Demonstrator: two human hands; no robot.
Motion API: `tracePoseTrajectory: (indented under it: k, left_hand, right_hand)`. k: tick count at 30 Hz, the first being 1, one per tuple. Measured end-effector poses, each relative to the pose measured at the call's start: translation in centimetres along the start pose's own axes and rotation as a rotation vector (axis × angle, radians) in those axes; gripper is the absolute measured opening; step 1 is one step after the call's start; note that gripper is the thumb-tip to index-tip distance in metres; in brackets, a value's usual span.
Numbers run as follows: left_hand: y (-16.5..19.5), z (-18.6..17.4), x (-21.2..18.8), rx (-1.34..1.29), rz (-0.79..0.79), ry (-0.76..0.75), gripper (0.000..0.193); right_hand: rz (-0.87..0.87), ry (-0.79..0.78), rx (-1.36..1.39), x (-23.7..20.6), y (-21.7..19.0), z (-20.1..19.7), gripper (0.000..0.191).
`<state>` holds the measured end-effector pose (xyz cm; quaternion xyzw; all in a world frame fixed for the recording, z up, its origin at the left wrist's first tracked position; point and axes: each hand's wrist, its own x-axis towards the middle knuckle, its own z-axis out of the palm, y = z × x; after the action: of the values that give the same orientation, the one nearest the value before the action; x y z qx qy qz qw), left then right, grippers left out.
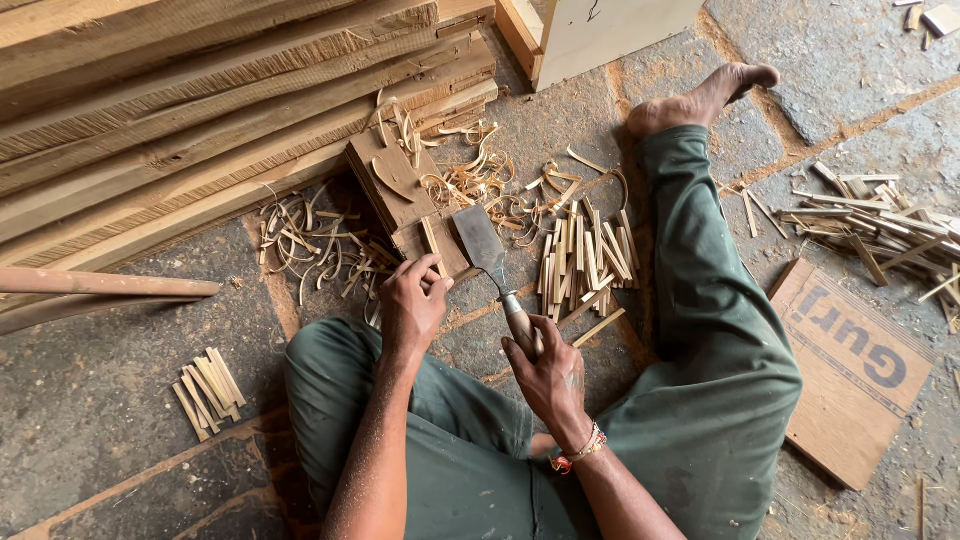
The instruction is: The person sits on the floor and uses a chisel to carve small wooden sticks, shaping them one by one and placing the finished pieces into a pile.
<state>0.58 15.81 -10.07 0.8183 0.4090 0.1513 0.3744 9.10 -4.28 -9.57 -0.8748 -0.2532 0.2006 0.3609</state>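
My left hand [412, 303] has its fingers closed around a thin wooden strip [433, 247], which stands on the wooden block [400, 195] near the block's near edge. My right hand [545, 375] is closed tight around the wooden handle of the chisel [492, 262]; its wide blade lies just to the right of the strip, at the block's right edge. Curled shavings [470, 185] lie around the block. A pile of cut strips [585, 255] sits right of the blade, close to my leg [700, 290]. Stacked planks [200, 110] close the far left side. Between my knees the stone floor [110, 400] leaves little open room.
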Motion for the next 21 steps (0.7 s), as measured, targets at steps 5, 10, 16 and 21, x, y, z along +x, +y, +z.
tracePoseTrajectory:
  k: [5, 10, 16, 21]
  left_hand:
    - [-0.1, -0.7, -0.3, -0.005, 0.058, -0.001, 0.045]
    - [-1.7, 0.1, 0.0, 0.107, 0.212, 0.070, 0.033]
    - [-3.5, 1.8, 0.3, 0.217, 0.390, 0.164, 0.031]
    - [-5.2, 3.2, 0.4, 0.235, 0.404, 0.142, 0.029]
  right_hand:
    - [-0.002, 0.007, 0.026, -0.1, -0.4, -0.2, 0.045]
    - [0.016, 0.014, 0.010, -0.2, -0.6, -0.1, 0.043]
    - [0.010, 0.024, 0.002, -0.2, -0.5, 0.1, 0.042]
    - [-0.036, 0.042, 0.007, -0.2, -0.3, 0.3, 0.042]
